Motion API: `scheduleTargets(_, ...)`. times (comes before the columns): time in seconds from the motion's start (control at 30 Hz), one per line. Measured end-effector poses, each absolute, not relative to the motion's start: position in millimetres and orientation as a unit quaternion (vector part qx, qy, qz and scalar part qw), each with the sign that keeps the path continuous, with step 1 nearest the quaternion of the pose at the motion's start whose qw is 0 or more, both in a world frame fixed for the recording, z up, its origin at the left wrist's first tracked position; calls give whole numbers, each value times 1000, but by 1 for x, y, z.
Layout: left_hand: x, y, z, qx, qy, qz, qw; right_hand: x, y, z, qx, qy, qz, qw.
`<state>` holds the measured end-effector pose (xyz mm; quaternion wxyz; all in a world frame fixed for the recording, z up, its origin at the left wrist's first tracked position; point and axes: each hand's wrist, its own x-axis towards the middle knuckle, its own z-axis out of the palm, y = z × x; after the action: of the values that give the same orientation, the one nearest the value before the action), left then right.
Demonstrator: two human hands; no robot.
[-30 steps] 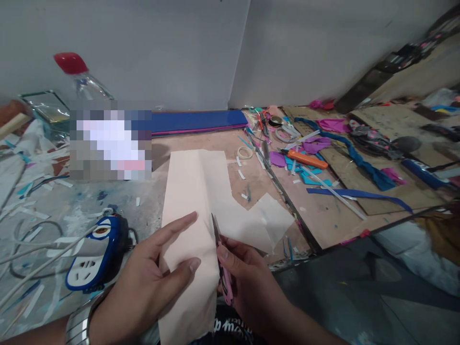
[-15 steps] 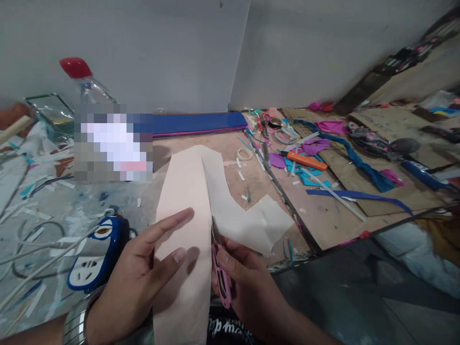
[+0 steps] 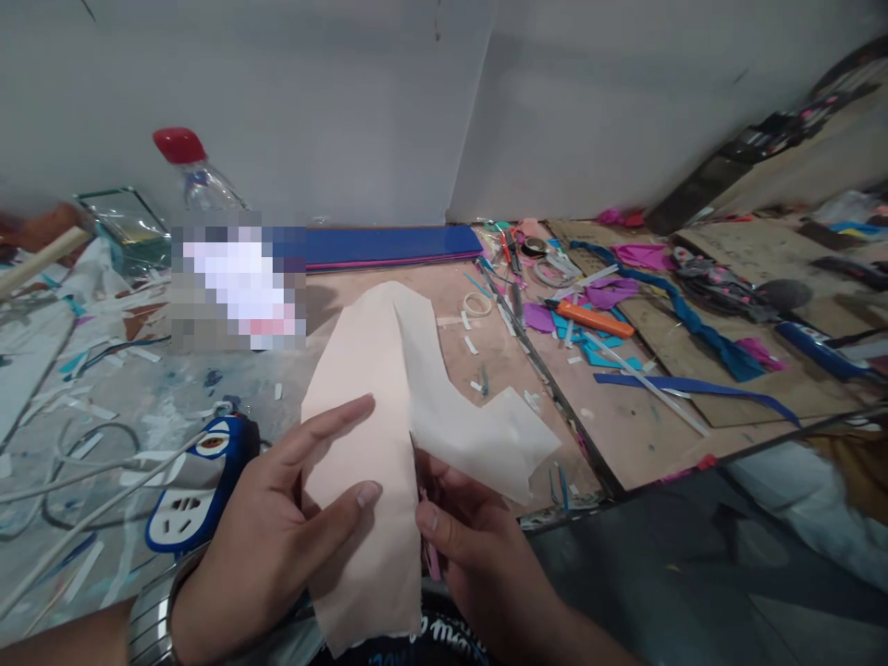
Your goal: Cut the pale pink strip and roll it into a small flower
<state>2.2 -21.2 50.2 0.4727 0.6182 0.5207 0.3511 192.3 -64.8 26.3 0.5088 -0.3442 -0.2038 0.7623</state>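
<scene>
A pale peach sheet [image 3: 364, 370] lies over the near edge of the table, with a curved, paler part [image 3: 478, 425] spreading to its right. My left hand [image 3: 298, 518] rests on the sheet, index finger and thumb spread apart. Pink-handled scissors [image 3: 433, 555] are in my right hand [image 3: 478, 546], whose fingers are wrapped round the handles. The dark blades sit along the sheet's right edge, partly hidden by it.
A blue-and-white power strip [image 3: 184, 504] with cables is at the left. Behind stand a red-capped bottle [image 3: 208, 185] and flat blue sheets [image 3: 388, 244]. An orange cutter [image 3: 595, 319], tape rings and coloured scraps lie at the right.
The scissors now show less behind the sheet and my right hand. The sheet's near end has shifted slightly right, and its lower edge now shows. The whole view has shifted a little.
</scene>
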Motion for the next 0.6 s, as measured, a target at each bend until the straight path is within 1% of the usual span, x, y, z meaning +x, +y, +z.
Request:
scheduleTargets(0.1, 2, -22, 51, 634, 513, 357, 456, 191, -64, 28, -334, -213, 750, 530)
scheduleTargets(0.23, 3, -23, 52, 644, 511, 363, 439, 191, -66, 28, -350, -220, 736, 536)
scheduleTargets(0.37, 3, -24, 52, 640, 512, 371, 437, 192, -68, 27, -365, -222, 702, 569)
scheduleTargets(0.5, 3, -24, 51, 630, 512, 365, 456, 192, -67, 28, -348, -231, 698, 582)
scheduleTargets(0.6, 2, -25, 51, 639, 519, 357, 441, 191, -68, 29, -342, -227, 696, 589)
